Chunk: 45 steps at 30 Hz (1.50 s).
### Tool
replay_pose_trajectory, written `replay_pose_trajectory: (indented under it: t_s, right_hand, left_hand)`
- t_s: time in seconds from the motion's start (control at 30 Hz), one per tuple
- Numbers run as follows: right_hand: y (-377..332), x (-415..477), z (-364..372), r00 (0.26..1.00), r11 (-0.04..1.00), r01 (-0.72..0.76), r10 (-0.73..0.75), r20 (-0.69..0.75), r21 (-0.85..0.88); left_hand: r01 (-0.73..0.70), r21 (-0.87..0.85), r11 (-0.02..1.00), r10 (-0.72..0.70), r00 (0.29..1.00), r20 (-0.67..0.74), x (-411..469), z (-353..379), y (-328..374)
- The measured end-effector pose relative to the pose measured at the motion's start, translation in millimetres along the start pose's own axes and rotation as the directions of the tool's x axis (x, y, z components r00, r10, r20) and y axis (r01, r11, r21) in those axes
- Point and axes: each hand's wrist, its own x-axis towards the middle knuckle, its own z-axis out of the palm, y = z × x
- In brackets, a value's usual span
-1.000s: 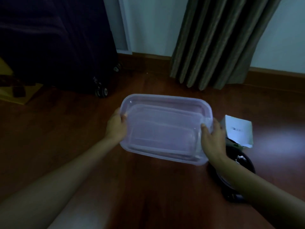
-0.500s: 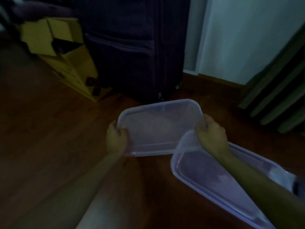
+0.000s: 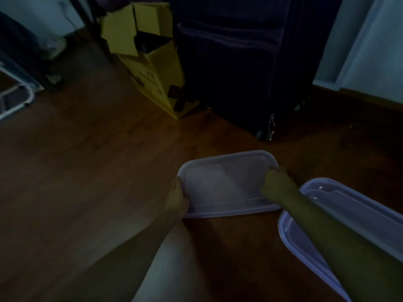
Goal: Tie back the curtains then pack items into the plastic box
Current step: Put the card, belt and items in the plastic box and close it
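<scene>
Both the left hand [image 3: 177, 198] and right hand [image 3: 278, 186] pinch the ends of the thin, light, bendy lid [image 3: 226, 184], beside the open plastic box [image 3: 357, 216].

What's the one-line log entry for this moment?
step: lid off, held over floor | left hand: gripping lid | right hand: gripping lid | plastic box: open, on floor at right | packed: nothing visible

Left hand [image 3: 177, 198] and right hand [image 3: 278, 185] both reach forward, fingers curled.
</scene>
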Motion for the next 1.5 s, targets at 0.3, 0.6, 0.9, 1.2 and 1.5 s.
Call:
replay_pose_trajectory:
  t_s: [0.3, 0.6, 0.9, 1.2, 1.5]
  right_hand:
    - [2, -12, 0, 0.98, 0.963, 0.116, -0.15, -0.13, -0.243]
    - [163, -139, -62, 0.752, 0.994, -0.065, 0.103, -0.651, 0.082]
    - [354, -308, -11, 0.327, 0.518, -0.455, 0.854, -0.405, 0.725]
    - [349, -311, 16, 0.485, 0.212, -0.155, 0.867, -0.113, 0.965]
    - [278, -305, -51, 0.528, 0.328, 0.194, 0.76, -0.38, 0.925]
  left_hand:
    - [-0.149, 0.445, 0.883, 0.136, 0.989, 0.062, 1, 7, 41]
    - [-0.685, -0.035, 0.728, 0.671, 0.701, 0.242, -54, 111, 237]
    - [-0.678, -0.313, 0.665, 0.681, 0.378, 0.627, -241, 275, 408]
    - [-0.506, -0.184, 0.843, 0.448, 0.469, 0.761, -307, 319, 392]
    - [-0.507, -0.553, 0.661, 0.748, 0.499, 0.436, -266, 219, 414]
